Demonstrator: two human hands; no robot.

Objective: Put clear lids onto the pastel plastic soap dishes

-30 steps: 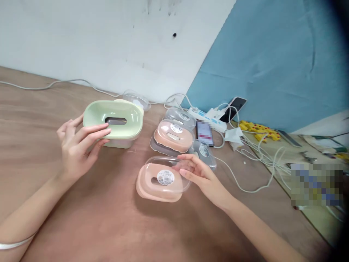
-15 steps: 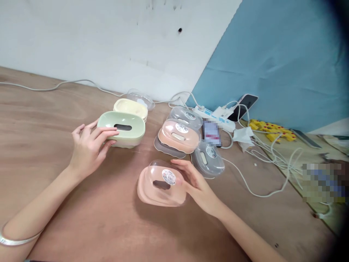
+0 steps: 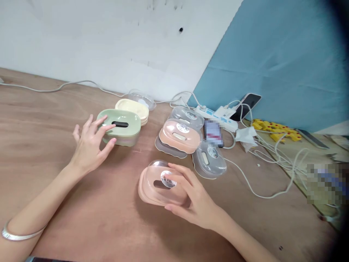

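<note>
My left hand (image 3: 92, 145) is at the left side of a light green tissue box (image 3: 128, 140) with a dark oval slot in its lid. Its fingers are spread, some over the lid, and do not wrap round the box. My right hand (image 3: 191, 196) grips a pink tissue box (image 3: 152, 193) nearer to me, thumb at the front and fingers over the top. A clear cover (image 3: 159, 163) with a round printed sticker (image 3: 168, 179) sits on the pink box. Behind the green box stands a cream box (image 3: 133, 106).
A clear cover (image 3: 141, 100) lies by the wall. Several boxes, such as a peach one (image 3: 177, 143) and a grey one (image 3: 208, 163), are grouped at the centre right. Beyond them are a power strip (image 3: 215, 118), white cables (image 3: 269, 196), phones and yellow pieces (image 3: 275, 127).
My left hand has loosened from the green box, which sits slightly farther left, and its fingers have spread. My right hand has closed further over the pink box's top and front.
</note>
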